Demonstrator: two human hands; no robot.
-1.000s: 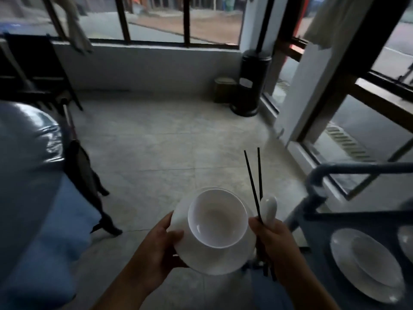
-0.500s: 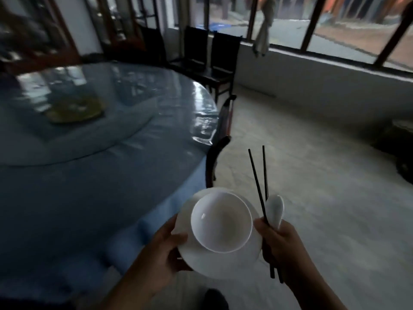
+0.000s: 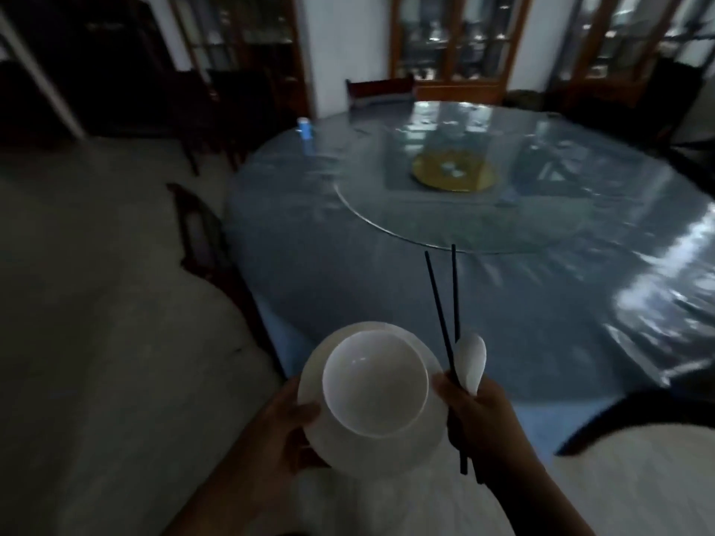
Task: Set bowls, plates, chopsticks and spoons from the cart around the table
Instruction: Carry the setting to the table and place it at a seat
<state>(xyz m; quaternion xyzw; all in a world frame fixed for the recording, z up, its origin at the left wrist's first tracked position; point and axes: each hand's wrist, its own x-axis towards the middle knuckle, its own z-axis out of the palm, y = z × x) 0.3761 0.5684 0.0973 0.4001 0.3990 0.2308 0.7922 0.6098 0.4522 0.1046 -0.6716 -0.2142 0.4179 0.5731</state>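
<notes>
1 white bowl (image 3: 375, 383), round, glossy and empty, sits on 1 white plate (image 3: 421, 446) whose rim shows around it on every side. The left hand (image 3: 288, 431) holds the plate at its left rim, fingers closed on it with the thumb on top, near the bottom middle of the view and short of the tabletop (image 3: 387, 272). The right hand (image 3: 485, 419) has its fingers wrapped around 2 thin black chopsticks (image 3: 445, 315), which point up and away over the near edge of the tabletop, and 1 white spoon (image 3: 470, 363) whose bowl end stands up just right of them. The round tabletop is covered in shiny blue plastic, with 1 glass turntable (image 3: 387, 210) and 1 yellow dish (image 3: 429, 176) at its centre. 1 small blue cup (image 3: 304, 127) stands at the far left edge. A dark chair (image 3: 205, 241) stands at the left side.
</notes>
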